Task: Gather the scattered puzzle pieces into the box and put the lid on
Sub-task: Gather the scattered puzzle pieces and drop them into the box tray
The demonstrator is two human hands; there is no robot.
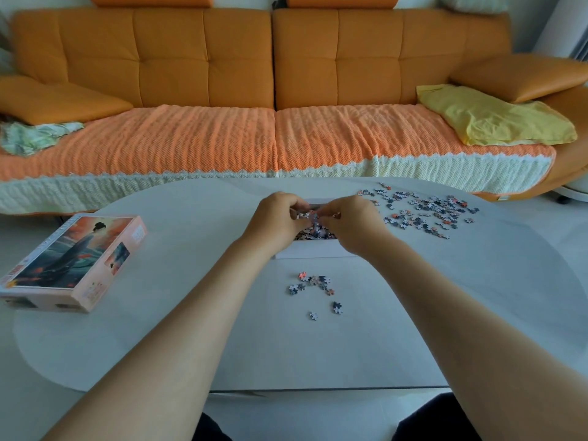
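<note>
A white open box point(313, 248) sits mid-table with puzzle pieces inside, largely hidden behind my hands. My left hand point(275, 219) and my right hand point(351, 222) hover together over the box, fingers curled and pinching a small bunch of puzzle pieces point(310, 214) between them. A wide scatter of loose pieces point(426, 210) lies to the right of the box. A smaller cluster of pieces point(313, 284) lies in front of the box, nearer me. The illustrated lid point(73, 262) rests picture side up at the table's left edge.
The white oval table point(191, 329) stands in front of an orange sofa point(273, 90). A yellow cloth point(490, 116) lies on the sofa's right seat and a green patterned cloth point(35, 136) on its left.
</note>
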